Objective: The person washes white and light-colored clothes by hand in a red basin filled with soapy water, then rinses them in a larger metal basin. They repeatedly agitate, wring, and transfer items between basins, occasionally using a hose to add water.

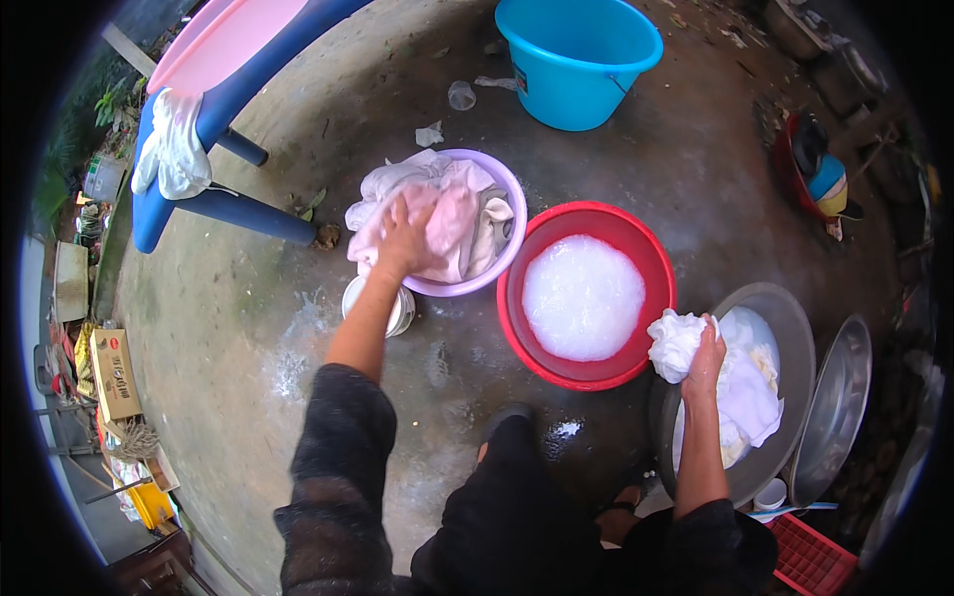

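My left hand (405,238) lies over a pink cloth (449,216) with its fingers spread. That cloth tops a heap of pale laundry in a lavender plastic basin (517,190). In my right hand (704,361) is a bunched wet white cloth (674,344), held above the near rim of a large grey basin (796,335). White garments (749,402) sit in this grey basin with some cloudy water. Between the two hands stands a red basin (663,261) whose white suds (583,298) hide whatever is beneath.
A white tub (401,313) stands against the lavender basin. Beyond is a blue bucket (574,97). A blue stool or table (246,212) carries a pink basin (223,45) and a white cloth (175,149). At right are a metal basin (835,417) and red crate (812,555). The concrete floor (246,357) has wet patches.
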`<move>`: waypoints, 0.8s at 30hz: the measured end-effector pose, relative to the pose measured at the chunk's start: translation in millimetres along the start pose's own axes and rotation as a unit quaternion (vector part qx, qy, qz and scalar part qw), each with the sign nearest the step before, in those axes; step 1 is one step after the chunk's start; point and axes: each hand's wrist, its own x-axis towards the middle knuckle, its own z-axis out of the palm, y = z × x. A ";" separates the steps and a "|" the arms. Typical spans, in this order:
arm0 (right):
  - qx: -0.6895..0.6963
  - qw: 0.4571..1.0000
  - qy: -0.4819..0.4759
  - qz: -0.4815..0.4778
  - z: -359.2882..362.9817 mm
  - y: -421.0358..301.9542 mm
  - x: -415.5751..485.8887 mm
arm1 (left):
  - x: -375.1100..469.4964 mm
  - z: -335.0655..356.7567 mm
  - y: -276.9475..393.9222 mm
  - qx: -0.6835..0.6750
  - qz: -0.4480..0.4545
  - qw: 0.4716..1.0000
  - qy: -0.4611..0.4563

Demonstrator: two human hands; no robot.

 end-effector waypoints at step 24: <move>0.079 0.997 0.014 -0.021 -24.5 -43.6 -4.5 | -1.0 -236.0 -7.6 -0.726 0.078 0.666 0.156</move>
